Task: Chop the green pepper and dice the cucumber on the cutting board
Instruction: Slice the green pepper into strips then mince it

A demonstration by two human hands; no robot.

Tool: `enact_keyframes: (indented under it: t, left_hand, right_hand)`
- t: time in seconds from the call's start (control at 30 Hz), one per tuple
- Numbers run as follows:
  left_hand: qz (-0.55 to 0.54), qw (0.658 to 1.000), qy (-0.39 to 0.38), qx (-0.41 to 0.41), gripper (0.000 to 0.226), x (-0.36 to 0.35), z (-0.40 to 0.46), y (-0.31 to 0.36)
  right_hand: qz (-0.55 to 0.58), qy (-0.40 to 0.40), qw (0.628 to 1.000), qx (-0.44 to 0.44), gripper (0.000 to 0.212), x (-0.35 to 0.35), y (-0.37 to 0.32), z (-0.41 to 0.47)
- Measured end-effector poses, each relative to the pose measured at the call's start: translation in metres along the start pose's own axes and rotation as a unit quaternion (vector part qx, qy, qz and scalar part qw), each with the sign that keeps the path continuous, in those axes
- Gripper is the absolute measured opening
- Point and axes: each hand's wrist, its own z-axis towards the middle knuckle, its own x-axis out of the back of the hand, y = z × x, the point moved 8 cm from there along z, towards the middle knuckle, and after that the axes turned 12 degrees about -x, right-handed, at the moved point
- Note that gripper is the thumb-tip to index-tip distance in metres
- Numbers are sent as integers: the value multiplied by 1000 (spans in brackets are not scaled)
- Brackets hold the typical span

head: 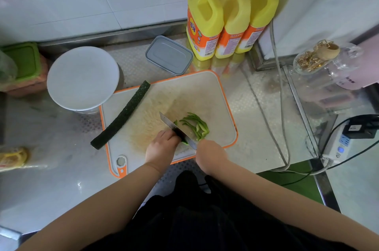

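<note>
A white cutting board point(205, 91) with an orange rim lies on the steel counter. Several thin green pepper strips point(195, 124) are piled on its right half. My right hand point(211, 154) grips the handle of a cleaver-style knife point(170, 122), whose blade slants across the board with its edge down beside the strips. My left hand point(162, 146), fingers curled, holds a small remaining piece of green pepper point(185, 142) against the blade. A long dark green cucumber point(123, 115) lies diagonally over the board's left edge, untouched.
A white round plate or lid point(83, 77) stands left of the board. A grey lidded box point(169, 55) and three yellow detergent bottles point(231, 17) are behind it. Cables point(283, 107), a power strip point(344, 142) and a glass jar point(320, 58) are at right.
</note>
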Motion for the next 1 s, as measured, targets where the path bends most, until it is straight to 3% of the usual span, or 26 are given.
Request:
enact_keyframes:
  t: [0.4, 0.53, 0.67, 1.0]
  left_hand:
    - [13, 1000, -5, -12, 29, 0, 0, 1]
    - [-6, 1000, 2, 0, 8, 3, -2, -1]
    - [-59, 997, 12, 43, 30, 4, -3, -5]
    - [-28, 998, 16, 49, 29, 6, -5, -8]
  right_hand:
    - [45, 24, 999, -16, 24, -2, -5, 8]
    - [94, 3, 995, -39, 31, 4, 8, 13]
    - [109, 14, 992, -67, 35, 2, 22, 9]
    - [82, 31, 996, -31, 29, 3, 17, -3]
